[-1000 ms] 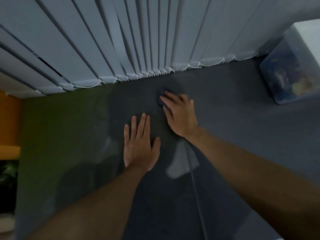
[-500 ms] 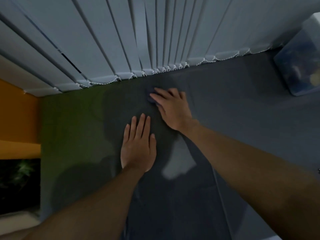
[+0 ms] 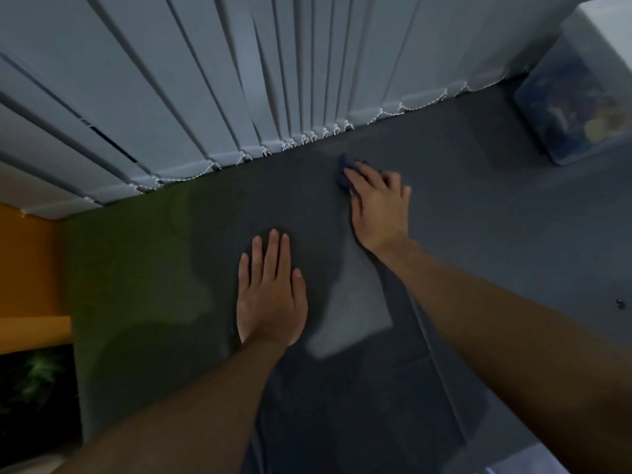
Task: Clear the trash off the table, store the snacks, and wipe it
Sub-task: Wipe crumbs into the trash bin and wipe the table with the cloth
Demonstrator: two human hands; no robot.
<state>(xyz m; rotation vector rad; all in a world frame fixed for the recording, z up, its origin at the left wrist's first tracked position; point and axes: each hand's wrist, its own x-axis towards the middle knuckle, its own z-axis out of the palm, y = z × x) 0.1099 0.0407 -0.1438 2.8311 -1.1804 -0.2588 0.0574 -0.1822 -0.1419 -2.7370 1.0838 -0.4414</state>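
Observation:
My right hand [image 3: 379, 208] presses a small dark blue cloth [image 3: 343, 172] onto the dark grey table [image 3: 478, 234], near its far edge below the blinds. Most of the cloth is hidden under my fingers; only its far left corner shows. My fingers lie bent over it, so whether they grip or just press it is unclear. My left hand [image 3: 270, 295] lies flat on the tabletop, fingers straight and together, nearer to me and left of the right hand. A clear plastic box with colourful snack packets [image 3: 574, 111] stands at the far right corner.
Pale vertical blinds [image 3: 239, 80] with a bead chain hang along the table's far edge. An orange wall [image 3: 27, 268] and a dark opening lie past the table's left edge. A small round metal stud [image 3: 619, 303] sits on the table at right.
My right hand has slid the cloth to the right along the far edge. My left hand has stayed flat in place. The view has shifted slightly.

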